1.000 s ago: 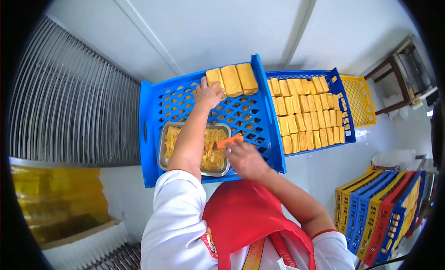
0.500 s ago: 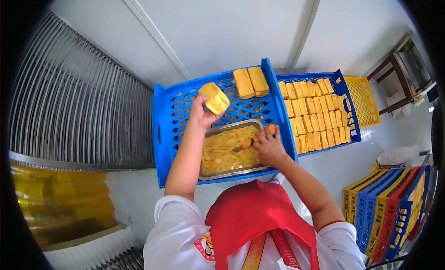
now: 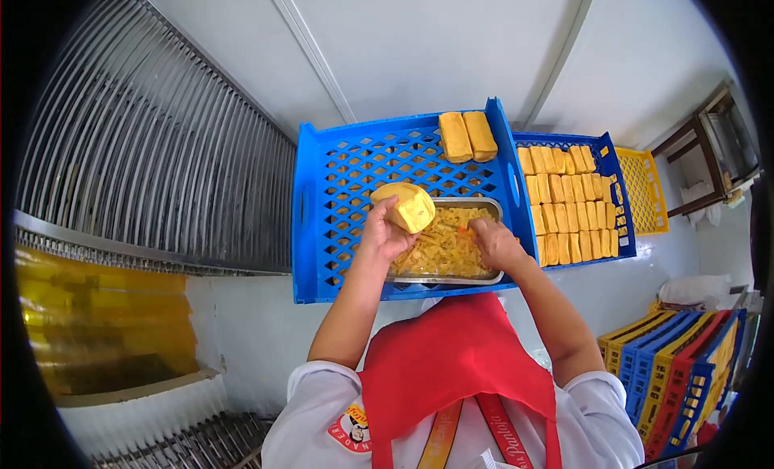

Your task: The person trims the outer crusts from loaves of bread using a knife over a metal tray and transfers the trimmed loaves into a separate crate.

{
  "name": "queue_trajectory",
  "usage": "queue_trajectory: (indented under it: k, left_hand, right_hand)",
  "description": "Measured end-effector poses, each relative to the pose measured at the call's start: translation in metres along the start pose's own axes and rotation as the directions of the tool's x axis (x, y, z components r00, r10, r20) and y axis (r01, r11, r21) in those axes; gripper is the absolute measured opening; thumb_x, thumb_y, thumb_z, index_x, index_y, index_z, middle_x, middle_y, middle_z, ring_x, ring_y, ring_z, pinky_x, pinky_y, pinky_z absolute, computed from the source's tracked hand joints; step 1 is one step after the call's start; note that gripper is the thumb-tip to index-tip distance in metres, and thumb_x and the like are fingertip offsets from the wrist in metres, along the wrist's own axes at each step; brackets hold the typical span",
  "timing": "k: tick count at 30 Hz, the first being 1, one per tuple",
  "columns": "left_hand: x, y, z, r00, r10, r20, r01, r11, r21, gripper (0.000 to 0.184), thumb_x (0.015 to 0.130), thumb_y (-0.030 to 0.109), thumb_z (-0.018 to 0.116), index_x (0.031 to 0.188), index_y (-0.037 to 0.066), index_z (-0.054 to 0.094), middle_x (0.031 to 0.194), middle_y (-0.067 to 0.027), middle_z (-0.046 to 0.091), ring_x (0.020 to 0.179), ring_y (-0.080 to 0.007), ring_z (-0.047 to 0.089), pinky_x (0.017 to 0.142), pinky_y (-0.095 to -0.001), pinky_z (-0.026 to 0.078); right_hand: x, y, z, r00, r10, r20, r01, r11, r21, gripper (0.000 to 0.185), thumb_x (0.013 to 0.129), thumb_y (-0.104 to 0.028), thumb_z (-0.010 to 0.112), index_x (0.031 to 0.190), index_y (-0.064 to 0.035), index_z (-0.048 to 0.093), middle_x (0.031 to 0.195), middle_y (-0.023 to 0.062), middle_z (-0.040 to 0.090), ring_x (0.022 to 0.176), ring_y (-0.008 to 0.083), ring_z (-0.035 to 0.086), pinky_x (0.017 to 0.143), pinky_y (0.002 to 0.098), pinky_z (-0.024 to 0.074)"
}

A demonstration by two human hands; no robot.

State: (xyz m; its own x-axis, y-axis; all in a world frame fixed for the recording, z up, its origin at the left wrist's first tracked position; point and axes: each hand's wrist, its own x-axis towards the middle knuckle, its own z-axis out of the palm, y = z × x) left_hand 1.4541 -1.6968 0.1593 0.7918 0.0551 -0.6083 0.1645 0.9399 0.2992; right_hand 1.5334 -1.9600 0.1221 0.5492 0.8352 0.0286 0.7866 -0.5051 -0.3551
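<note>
My left hand (image 3: 384, 234) is closed around a small yellow bread loaf (image 3: 413, 209), holding it tilted over the left part of a metal pan. A seam or gap seems to run between the loaf's top and side. The pan (image 3: 448, 280) holds a chunky yellow filling (image 3: 439, 254). Over the pan's right side, my right hand (image 3: 496, 243) grips a tool with an orange handle (image 3: 463, 230), mostly hidden by the fingers; its blade cannot be made out. Two more loaves (image 3: 468, 137) lie side by side at the far right corner of the blue crate (image 3: 355, 159).
A darker blue crate (image 3: 606, 151) with rows of loaves adjoins on the right, and a yellow crate (image 3: 641, 191) lies beyond it. Crates in several colours (image 3: 665, 372) stand at lower right. A metal slatted rack (image 3: 161, 139) rises on the left.
My left hand has brought the loaf nearer, from above the crate's grid to over the pan. My right hand has turned, and the tool's blade, seen before in the filling, is now hidden.
</note>
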Motion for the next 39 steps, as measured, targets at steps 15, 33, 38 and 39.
queue_trajectory:
  k: [15, 33, 38, 39]
  left_hand:
    - [0.005, -0.025, 0.003, 0.984, 0.14, 0.109, -0.142, 0.99, 0.011, 0.059, 0.078, 0.008, 0.068, 0.132, 0.004, 0.044, 0.127, -0.0141, 0.055, 0.119, -0.032, 0.057, 0.099, -0.054, 0.049]
    - [0.01, -0.038, 0.001, 0.986, 0.165, 0.036, -0.168, 0.969, 0.182, 0.04, 0.082, 0.011, 0.07, 0.12, 0.007, 0.055, 0.114, -0.0087, 0.061, 0.104, -0.0255, 0.062, 0.086, -0.0437, 0.056]
    - [-0.002, -0.04, 0.022, 0.974, 0.228, -0.008, -0.225, 0.965, 0.137, 0.035, 0.083, 0.023, 0.073, 0.111, 0.007, 0.061, 0.108, -0.0111, 0.066, 0.097, -0.0267, 0.067, 0.082, -0.0413, 0.059]
    - [-0.001, -0.035, 0.021, 0.988, 0.141, -0.068, -0.136, 0.988, 0.071, 0.032, 0.083, 0.027, 0.073, 0.107, 0.008, 0.064, 0.104, -0.0101, 0.068, 0.093, -0.0252, 0.069, 0.078, -0.0396, 0.061]
  right_hand:
    - [0.03, -0.077, -0.05, 0.839, 0.526, 0.139, -0.403, 0.43, 0.808, 0.041, 0.098, -0.034, 0.047, 0.105, 0.0024, 0.065, 0.089, 0.0254, 0.068, 0.093, 0.0386, 0.067, 0.083, 0.0442, 0.0495]
    - [0.036, -0.103, -0.042, 0.869, 0.492, 0.038, -0.468, 0.798, 0.38, 0.067, 0.092, -0.066, 0.047, 0.095, -0.0025, 0.069, 0.084, 0.0287, 0.068, 0.087, 0.0467, 0.066, 0.079, 0.0546, 0.0508]
    - [0.026, -0.094, -0.035, 0.859, 0.512, -0.007, -0.453, 0.766, 0.455, 0.065, 0.093, -0.064, 0.046, 0.089, -0.004, 0.07, 0.083, 0.0276, 0.068, 0.086, 0.0458, 0.066, 0.076, 0.0539, 0.0516]
    - [0.023, -0.087, -0.033, 0.829, 0.552, -0.091, -0.445, 0.749, 0.491, 0.062, 0.095, -0.061, 0.046, 0.086, -0.0045, 0.07, 0.082, 0.0267, 0.068, 0.084, 0.0451, 0.066, 0.075, 0.0538, 0.0517]
